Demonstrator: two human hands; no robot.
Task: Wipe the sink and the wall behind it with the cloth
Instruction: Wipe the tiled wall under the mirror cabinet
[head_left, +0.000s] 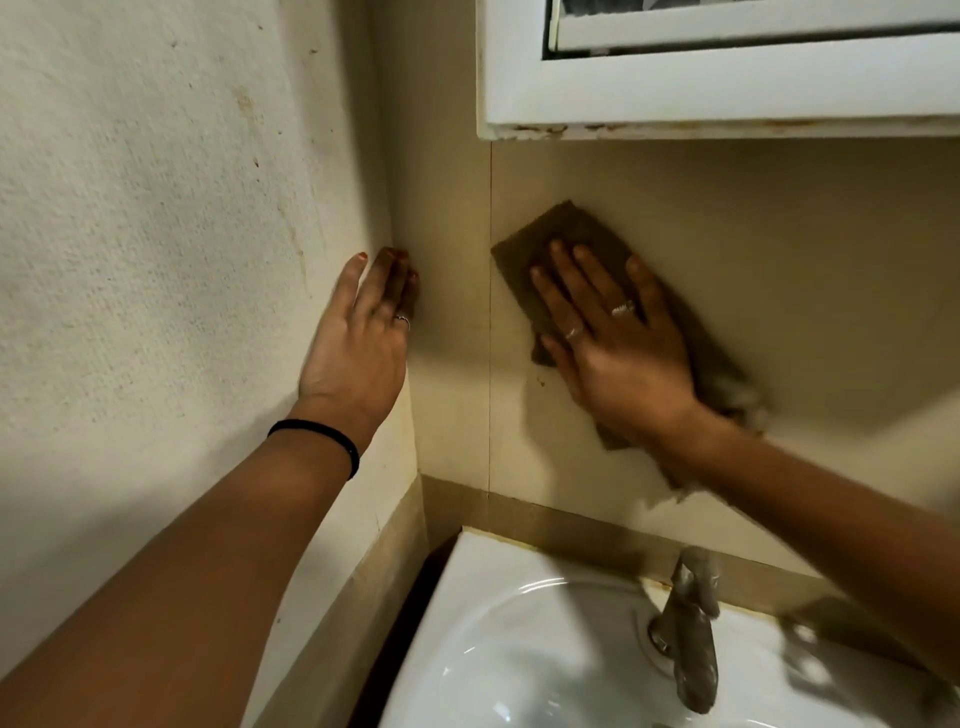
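**tilefan:** Brown, thin, felt-like cloth (566, 244) is the thing to watch. It's pinned flat against the beige smooth wall (779, 249) behind the sink, under the right hand (618, 353). That hand's fingers (558, 291) are spread out and pressing, not curled around anything, so the cloth is held by palm pressure rather than a pinch.

**sudsy_k:** Which way does it run?

**tilefan:** Long axis goes diagonally, upper left down to lower right. The top corner pokes out above the fingertips and the lower end trails past the wrist, blurry there. So most of the free cloth sits up-left and down-right of the palm.

**sudsy_k:** And the other hand?

**tilefan:** Left hand (363, 332) is open, holding nothing, flat in the corner where the textured white side wall (156, 234) meets the beige one. Looks like bracing, I'd guess. It's apart from the cloth, with a thin vertical seam in the wall between them.

**sudsy_k:** Anything in the way?

**tilefan:** White cabinet frame (675, 104) overhangs just above, so upward strokes run out of room fast. Below sit the white ceramic sink (519, 649) and its dull grey metal tap (688, 639), right under the right forearm. I'd say the sink itself looks not yet wiped, but can't be sure.
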